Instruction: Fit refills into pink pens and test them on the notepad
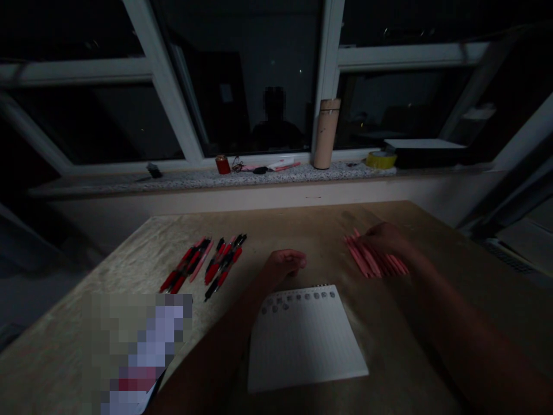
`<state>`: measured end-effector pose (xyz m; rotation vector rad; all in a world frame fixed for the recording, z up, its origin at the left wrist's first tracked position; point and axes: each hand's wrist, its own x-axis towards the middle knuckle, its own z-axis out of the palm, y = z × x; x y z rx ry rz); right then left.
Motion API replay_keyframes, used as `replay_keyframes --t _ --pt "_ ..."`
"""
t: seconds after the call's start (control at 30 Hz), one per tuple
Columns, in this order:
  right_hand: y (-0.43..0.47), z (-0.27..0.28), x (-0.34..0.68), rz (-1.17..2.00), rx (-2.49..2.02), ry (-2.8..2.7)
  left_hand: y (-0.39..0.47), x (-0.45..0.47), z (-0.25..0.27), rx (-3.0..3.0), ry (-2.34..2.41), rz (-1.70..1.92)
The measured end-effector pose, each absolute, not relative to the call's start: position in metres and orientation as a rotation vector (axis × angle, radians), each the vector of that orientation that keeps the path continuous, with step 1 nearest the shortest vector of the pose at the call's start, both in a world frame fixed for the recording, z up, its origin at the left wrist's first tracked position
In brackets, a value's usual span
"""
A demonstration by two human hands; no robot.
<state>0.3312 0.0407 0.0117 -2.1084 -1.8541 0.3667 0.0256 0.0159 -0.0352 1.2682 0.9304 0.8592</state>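
Note:
Over a row of slim pink pens [367,262] on the right of the table, my right hand [384,237] has its fingers pinched together at the far end of the pens. One pen there seems to be between the fingertips, though the dim light blurs this. My left hand [285,264] rests just beyond the notepad with its fingers curled closed, and nothing shows in them. Below it lies an open spiral notepad [309,346] with ruled paper and small dark round scribbles along its top lines.
Two groups of red and black pens, the left group [188,265] and the nearer-centre group [223,262], lie on the left of the cloth-covered table [294,227]. A pixelated item [147,351] is at front left. The windowsill holds a tan flask [327,135] and yellow tape [381,160].

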Motion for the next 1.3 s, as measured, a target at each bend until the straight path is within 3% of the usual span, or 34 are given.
replay_keyframes --t 0.4,1.3 --pt "0.052 -0.013 0.354 0.408 -2.274 -1.903 0.018 0.025 -0.039 1.276 0.940 0.836" --pt "0.047 -0.010 0.337 0.422 -2.283 -1.903 0.015 0.026 -0.037 1.286 0.928 0.836"
